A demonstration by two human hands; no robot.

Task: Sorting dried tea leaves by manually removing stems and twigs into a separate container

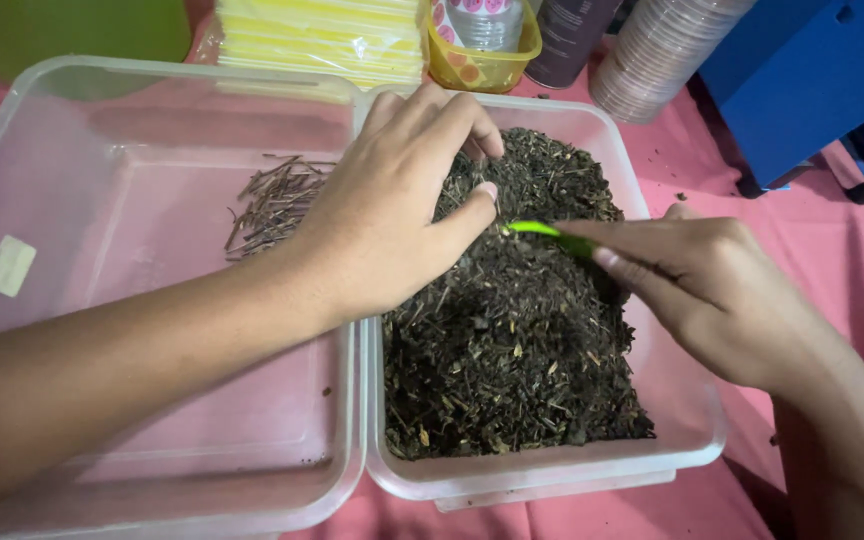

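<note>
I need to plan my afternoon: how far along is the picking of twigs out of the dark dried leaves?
Done: a small pile of thin brown twigs lies in the clear plastic tub on the left. In hand: the left hand pinches into the dark dried leaf mix, and the right hand holds bright green tweezers over it. Left: the clear plastic tub on the right looks nearly full.

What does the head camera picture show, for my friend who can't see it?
Two hands sort dark dried leaves in a clear tub: the left hand pinches at the pile, the right hand holds green tweezers. Beside it, another clear tub holds a few thin twigs, on a pink cloth.
</note>
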